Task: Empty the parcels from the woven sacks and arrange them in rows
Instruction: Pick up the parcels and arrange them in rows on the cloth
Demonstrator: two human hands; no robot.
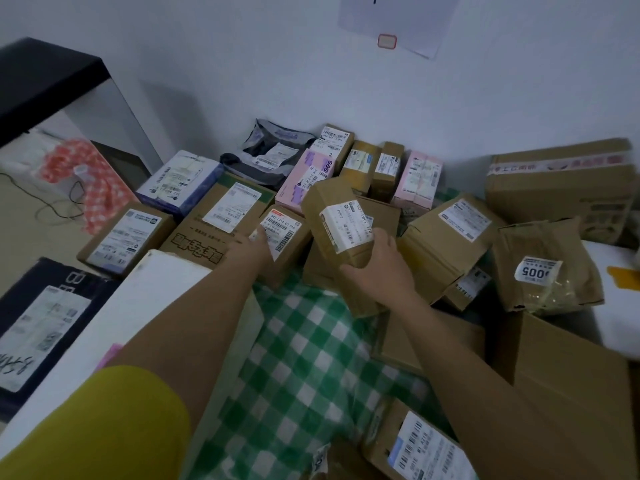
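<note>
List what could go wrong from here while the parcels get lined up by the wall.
1. The right hand grips the tilted brown box only at its lower end, so it may slip onto the parcels below.
2. The left hand rests on a small labelled box crowded against its neighbours; pushing it could knock the row out of line.
3. The loose boxes heaped on the green checked sack may slide.

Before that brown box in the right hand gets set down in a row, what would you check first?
1. Right hand grips the small brown cardboard box from below: ok.
2. Its white label faces up: ok.
3. Left hand rests on the neighbouring labelled brown box, steadying it: ok.
4. Free slot in the row: cannot tell.
5. Green checked woven sack emptied: not ok, parcels lie on it.
</note>
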